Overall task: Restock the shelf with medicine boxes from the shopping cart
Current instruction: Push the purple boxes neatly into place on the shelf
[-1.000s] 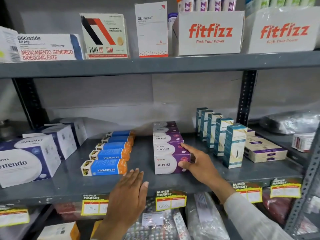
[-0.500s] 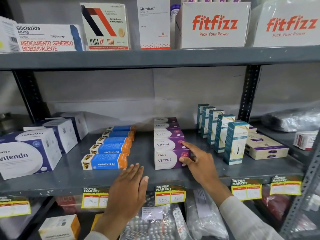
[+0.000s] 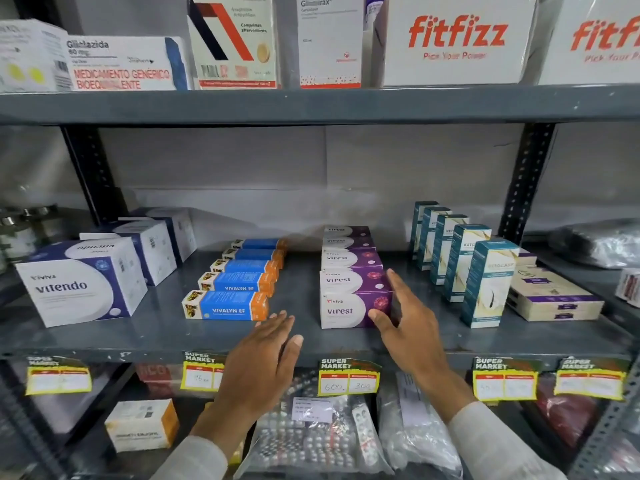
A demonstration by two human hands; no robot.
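Note:
A row of purple and white Virest boxes runs front to back on the grey middle shelf (image 3: pixel 304 334); the front Virest box (image 3: pixel 349 310) stands nearest the edge. My right hand (image 3: pixel 405 323) lies against that box's right side, thumb at its lower front corner, fingers spread. My left hand (image 3: pixel 266 355) hovers flat over the shelf edge with fingers apart, holding nothing, just right of the front blue Vivalyn EF box (image 3: pixel 225 305). The shopping cart is out of view.
White Vitendo boxes (image 3: pixel 79 282) stand at the left, tall teal boxes (image 3: pixel 488 282) and flat cream boxes (image 3: pixel 554 299) at the right. Fitfizz cartons (image 3: pixel 457 39) sit on the upper shelf. Yellow price tags (image 3: pixel 348 377) line the edge; blister packs (image 3: pixel 311 434) lie below.
The right hand has slid a little along the front Virest box's right side, its thumb now at the lower corner. The left hand has edged slightly up toward the shelf.

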